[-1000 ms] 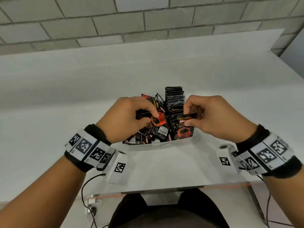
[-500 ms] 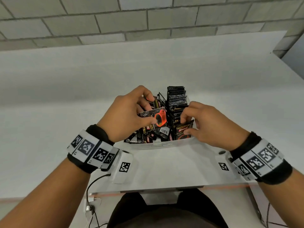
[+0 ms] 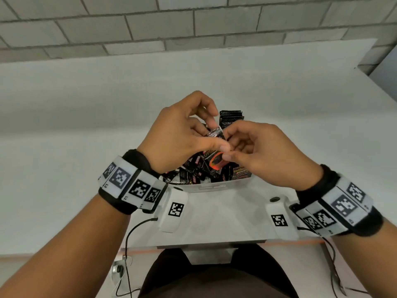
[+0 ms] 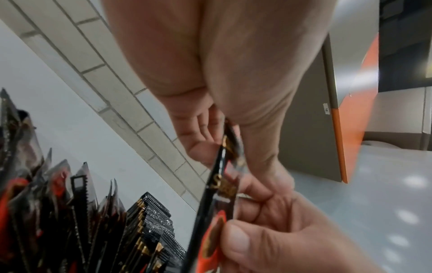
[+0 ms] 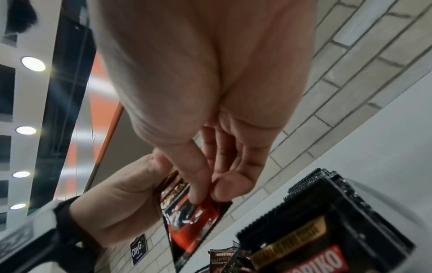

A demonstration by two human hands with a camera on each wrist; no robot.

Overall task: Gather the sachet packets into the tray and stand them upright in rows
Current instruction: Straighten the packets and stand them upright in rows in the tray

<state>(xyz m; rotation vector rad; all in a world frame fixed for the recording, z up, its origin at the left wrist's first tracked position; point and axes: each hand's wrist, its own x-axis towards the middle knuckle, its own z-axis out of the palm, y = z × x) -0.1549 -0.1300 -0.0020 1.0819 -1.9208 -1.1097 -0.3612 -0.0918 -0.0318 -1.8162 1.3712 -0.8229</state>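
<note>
You're pinching one sachet between both hands, left hand gripping its top and right hand its lower edge, while it's hanging just above the tray of packets below your fingers.

Your white table runs back to a grey block wall. A clear tray sits directly on it near your edge, crammed with black-and-red sachet packets, loose ones at your left, an upright row at the far right side.
</note>
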